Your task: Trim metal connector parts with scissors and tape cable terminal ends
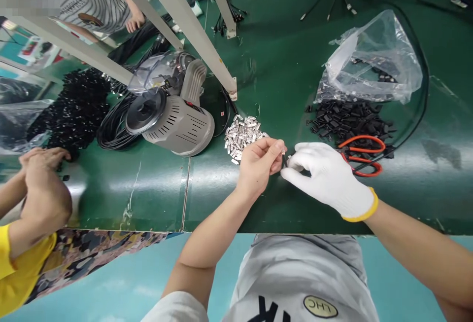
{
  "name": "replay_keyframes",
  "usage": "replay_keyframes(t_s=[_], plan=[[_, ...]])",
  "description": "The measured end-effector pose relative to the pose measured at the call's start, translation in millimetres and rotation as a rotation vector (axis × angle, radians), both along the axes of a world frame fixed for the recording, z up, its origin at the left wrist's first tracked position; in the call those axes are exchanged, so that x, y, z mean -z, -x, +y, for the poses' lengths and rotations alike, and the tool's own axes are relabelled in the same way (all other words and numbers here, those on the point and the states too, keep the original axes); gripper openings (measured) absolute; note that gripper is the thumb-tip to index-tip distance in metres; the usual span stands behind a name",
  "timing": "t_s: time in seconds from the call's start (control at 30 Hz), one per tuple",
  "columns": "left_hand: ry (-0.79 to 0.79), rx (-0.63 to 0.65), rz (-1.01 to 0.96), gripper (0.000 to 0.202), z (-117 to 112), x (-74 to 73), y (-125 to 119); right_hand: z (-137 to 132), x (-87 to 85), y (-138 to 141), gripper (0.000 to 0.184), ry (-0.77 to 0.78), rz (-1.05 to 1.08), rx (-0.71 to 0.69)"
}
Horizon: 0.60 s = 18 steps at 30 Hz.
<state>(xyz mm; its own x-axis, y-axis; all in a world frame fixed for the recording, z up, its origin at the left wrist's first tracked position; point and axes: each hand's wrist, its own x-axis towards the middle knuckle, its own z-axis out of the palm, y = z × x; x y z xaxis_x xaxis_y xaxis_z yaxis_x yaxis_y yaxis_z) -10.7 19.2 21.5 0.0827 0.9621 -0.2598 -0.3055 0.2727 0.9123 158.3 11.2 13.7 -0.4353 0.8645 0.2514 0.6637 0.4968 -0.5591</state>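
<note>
My bare left hand [260, 161] is closed in a pinch, with the thumb pressed against the fingers. Meeting it from the right is my right hand [325, 174], in a white knit glove with a yellow cuff. Between the fingertips of both hands shows a small black piece [284, 161], partly hidden; the gloved thumb and forefinger close on it. What else the left fingers hold is too small to tell. Just behind my left hand lies a pile of small silver metal connector shells [244, 134]. Orange-handled scissors [364, 139] lie beyond the gloved wrist.
Black plastic pieces [343, 120] lie heaped before a clear plastic bag [373, 65]. A black cable [424, 80] loops at right. To the left stand a grey vented machine [181, 125] and metal posts [218, 60]. Co-workers' hands [44, 159] are at the far left and behind the posts.
</note>
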Motion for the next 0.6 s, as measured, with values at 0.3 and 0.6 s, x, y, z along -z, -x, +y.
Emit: replay_keyframes(t_s=[0.3, 0.6], plan=[[0.0, 0.022, -0.017, 0.038, -4.4, -7.3, 0.7, 0.0, 2.3, -0.6, 0.034, -0.137, 0.038, -0.008], [-0.078, 0.026, 0.008, 0.031, -4.9, -6.2, 1.2, -0.1, 3.3, -0.6, 0.035, -0.123, 0.022, 0.009]])
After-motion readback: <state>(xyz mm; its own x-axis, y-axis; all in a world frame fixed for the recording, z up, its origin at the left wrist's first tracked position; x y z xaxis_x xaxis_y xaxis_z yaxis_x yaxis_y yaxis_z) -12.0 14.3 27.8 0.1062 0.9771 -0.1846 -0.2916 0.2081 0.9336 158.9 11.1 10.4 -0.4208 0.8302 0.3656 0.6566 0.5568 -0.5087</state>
